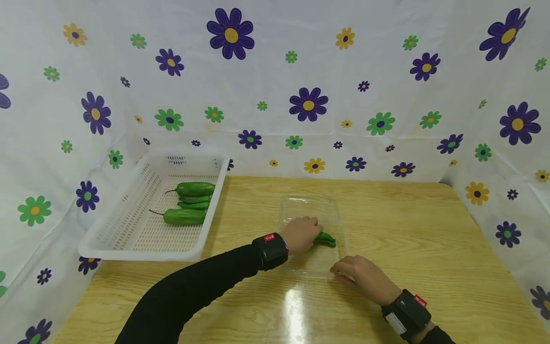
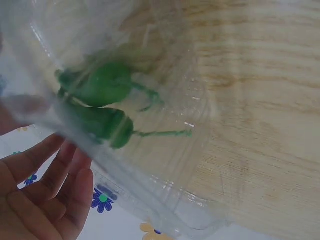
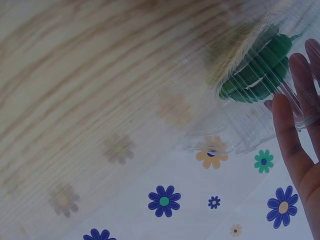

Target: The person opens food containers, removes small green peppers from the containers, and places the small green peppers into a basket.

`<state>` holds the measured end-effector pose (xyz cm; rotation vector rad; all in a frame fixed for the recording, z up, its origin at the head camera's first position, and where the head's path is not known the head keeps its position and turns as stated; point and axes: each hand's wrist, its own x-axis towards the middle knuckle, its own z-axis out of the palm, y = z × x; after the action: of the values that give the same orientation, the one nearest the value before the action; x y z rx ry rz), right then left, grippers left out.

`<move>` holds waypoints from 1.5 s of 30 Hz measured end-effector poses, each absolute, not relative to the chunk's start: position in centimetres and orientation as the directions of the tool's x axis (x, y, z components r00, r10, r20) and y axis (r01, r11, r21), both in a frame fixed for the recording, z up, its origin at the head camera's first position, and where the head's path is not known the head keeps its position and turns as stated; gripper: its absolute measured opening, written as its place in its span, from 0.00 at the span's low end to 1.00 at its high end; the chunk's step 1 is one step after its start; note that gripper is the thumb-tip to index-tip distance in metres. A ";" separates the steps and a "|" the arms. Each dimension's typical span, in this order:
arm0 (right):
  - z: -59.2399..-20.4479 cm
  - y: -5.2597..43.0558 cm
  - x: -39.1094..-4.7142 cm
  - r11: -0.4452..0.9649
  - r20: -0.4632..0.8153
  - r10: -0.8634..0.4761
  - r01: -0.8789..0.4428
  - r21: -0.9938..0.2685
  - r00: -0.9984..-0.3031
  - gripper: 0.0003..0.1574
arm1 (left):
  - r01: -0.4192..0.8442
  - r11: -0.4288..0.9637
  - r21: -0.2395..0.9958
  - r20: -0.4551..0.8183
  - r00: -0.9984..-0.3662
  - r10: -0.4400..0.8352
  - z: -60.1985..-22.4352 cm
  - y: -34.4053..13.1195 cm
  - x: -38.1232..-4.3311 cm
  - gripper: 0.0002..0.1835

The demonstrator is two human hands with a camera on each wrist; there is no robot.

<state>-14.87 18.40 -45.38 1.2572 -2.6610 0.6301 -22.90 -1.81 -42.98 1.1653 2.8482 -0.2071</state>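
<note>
In the head view a clear plastic box [image 1: 306, 206] lies on the table, holding green peppers [image 1: 325, 240]. My left hand [image 1: 301, 234] reaches over the box from the left, beside the peppers. The left wrist view shows peppers [image 2: 107, 85] with thin stems through the clear plastic, and that hand [image 2: 47, 195] with thumb and fingers apart. At the box's near right corner, my right hand [image 1: 363, 277] holds the edge. Through the plastic in the right wrist view, the peppers [image 3: 262, 70] appear near the right fingers [image 3: 284, 117].
On the left stands a white perforated basket [image 1: 116, 248] with several green peppers [image 1: 185, 216] along its right side. Flower-patterned white cloth [image 1: 266, 76] surrounds the wooden table [image 1: 408, 224] at the back and both sides.
</note>
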 end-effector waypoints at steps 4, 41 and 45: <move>-45.4 18.6 -15.1 0.552 0.315 -0.711 -0.776 -0.304 -0.629 0.11 | 0.701 0.705 -0.105 -0.120 -0.713 0.691 -43.2 -1.5 -23.0 0.17; -45.6 18.9 -15.5 0.548 0.334 -0.708 -0.782 -0.297 -0.623 0.12 | 0.751 0.659 0.040 -0.139 -0.649 0.748 -46.0 -0.7 -22.5 0.13; -45.6 18.8 -15.4 0.547 0.322 -0.712 -0.780 -0.304 -0.624 0.11 | 0.762 0.647 0.028 -0.129 -0.639 0.759 -46.4 -0.7 -22.6 0.13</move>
<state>-15.38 18.84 -45.64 1.2733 -2.6185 0.6363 -22.61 -0.69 -46.38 1.2683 2.7325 -0.0438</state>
